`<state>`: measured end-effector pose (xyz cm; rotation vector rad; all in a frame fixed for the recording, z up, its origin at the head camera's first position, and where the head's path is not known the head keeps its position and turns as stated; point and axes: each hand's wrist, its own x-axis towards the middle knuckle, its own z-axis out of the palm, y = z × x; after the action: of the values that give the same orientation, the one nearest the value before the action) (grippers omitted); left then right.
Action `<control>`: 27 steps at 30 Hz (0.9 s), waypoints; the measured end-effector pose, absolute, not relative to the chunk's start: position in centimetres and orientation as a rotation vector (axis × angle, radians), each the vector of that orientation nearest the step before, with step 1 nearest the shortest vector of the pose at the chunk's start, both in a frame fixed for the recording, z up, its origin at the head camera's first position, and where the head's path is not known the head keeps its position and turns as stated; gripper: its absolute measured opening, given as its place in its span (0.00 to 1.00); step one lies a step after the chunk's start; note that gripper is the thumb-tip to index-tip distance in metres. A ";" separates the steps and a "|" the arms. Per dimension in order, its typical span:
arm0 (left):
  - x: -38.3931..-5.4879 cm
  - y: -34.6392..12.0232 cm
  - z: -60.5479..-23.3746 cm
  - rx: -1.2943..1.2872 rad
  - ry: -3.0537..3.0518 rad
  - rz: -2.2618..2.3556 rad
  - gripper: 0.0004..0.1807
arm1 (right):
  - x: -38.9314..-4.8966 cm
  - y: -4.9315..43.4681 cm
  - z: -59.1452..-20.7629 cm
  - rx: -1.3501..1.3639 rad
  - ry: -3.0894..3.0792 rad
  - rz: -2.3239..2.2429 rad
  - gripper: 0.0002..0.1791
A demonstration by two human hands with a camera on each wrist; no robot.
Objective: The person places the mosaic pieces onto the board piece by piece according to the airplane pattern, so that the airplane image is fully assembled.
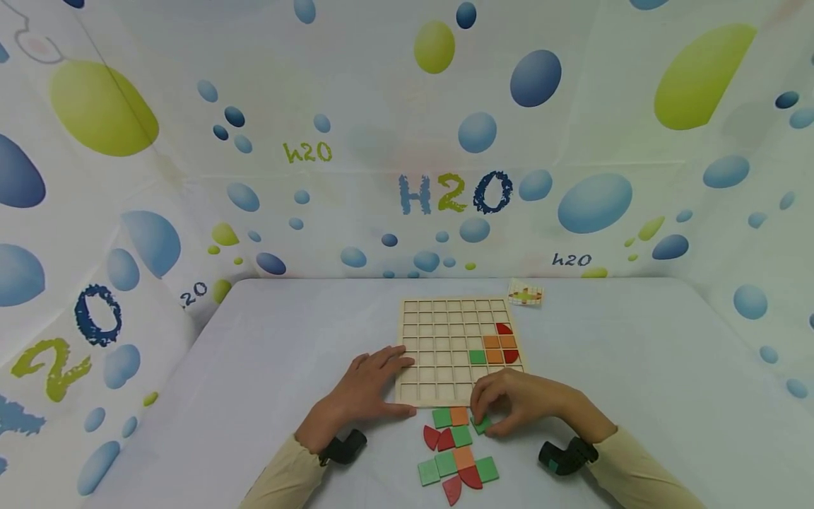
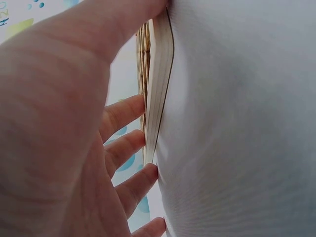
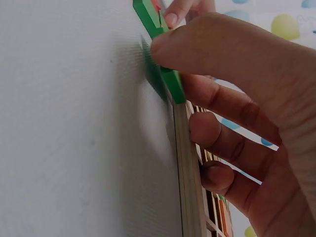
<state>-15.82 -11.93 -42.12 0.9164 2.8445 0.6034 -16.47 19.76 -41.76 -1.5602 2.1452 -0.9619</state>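
A wooden grid board (image 1: 439,353) lies on the table, with a few green, orange and red tiles in cells at its right side. My right hand (image 1: 518,399) pinches a green square tile (image 1: 481,425) between thumb and fingers, just off the board's near edge. In the right wrist view that green tile (image 3: 173,86) is tilted, lifted off the cloth. My left hand (image 1: 369,385) rests at the board's left near corner, fingers spread and touching its edge. The left wrist view shows those fingers (image 2: 126,116) against the board's side (image 2: 160,84).
Loose green, orange and red tiles (image 1: 447,463) lie in a cluster on the white table (image 1: 305,325) in front of the board. A small printed card (image 1: 526,294) lies by the board's far right corner. A patterned curtain (image 1: 356,205) hangs behind the table.
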 end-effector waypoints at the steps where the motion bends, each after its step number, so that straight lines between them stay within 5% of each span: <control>1: -15.8 -12.0 -42.1 0.916 2.844 0.606 0.41 | -16.5 19.8 -41.8 -1.547 2.149 -0.974 0.06; 27: -15.7 -12.2 -41.9 0.926 2.827 0.649 0.41 | -17.1 20.2 -41.9 -1.636 2.219 -1.136 0.10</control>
<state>-15.69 -12.16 -41.90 0.9258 2.8267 0.6486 -17.13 20.16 -41.93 -1.6359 2.2194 -1.1363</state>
